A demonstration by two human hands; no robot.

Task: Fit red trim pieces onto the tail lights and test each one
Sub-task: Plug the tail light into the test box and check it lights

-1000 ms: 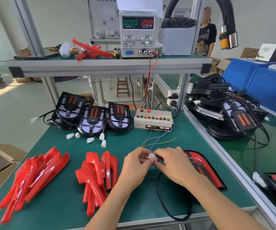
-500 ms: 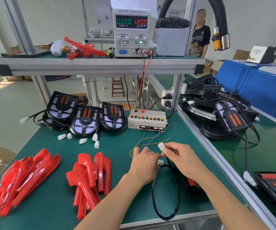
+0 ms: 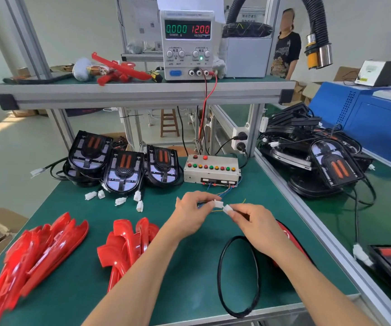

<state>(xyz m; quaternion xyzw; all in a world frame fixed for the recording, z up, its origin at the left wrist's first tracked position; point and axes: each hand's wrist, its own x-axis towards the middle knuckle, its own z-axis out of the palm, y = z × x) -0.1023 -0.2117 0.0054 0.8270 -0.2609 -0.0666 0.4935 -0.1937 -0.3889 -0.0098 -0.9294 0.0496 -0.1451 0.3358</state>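
Head view of a green bench top [image 3: 189,290]. The left hand [image 3: 191,216] pinches a white connector [image 3: 218,204] between thumb and fingertips; thin coloured wires [image 3: 225,195] run from it to the test box [image 3: 211,169] behind. The right hand [image 3: 258,228] pinches a second white plug [image 3: 228,208] in the same manner, its fingers curled round it. The two connectors sit just beside each other, end to end; whether they are mated cannot be told. A black cable [image 3: 220,278] loops on the bench below the right wrist. The tail light with red trim [image 3: 288,241] lies just beyond the right forearm, largely hidden by hand and arm, so that only part of its red edge shows. Loose red trim pieces lie in two heaps: a small heap [image 3: 124,248] just left of the left forearm, and a larger heap [image 3: 37,257] near the bench's left edge. Three untrimmed tail lights [image 3: 122,172] lean in a row at the back left, their white plugs [image 3: 119,200] lying in front. On the upper shelf [image 3: 142,92] a power supply [image 3: 187,43] reads 0.000 and 12.00; red and black leads [image 3: 205,109] drop from it toward the test box. More tail lights [image 3: 314,161] are piled on the adjoining bench to the right. A person [image 3: 286,50] stands in the background behind the shelf.
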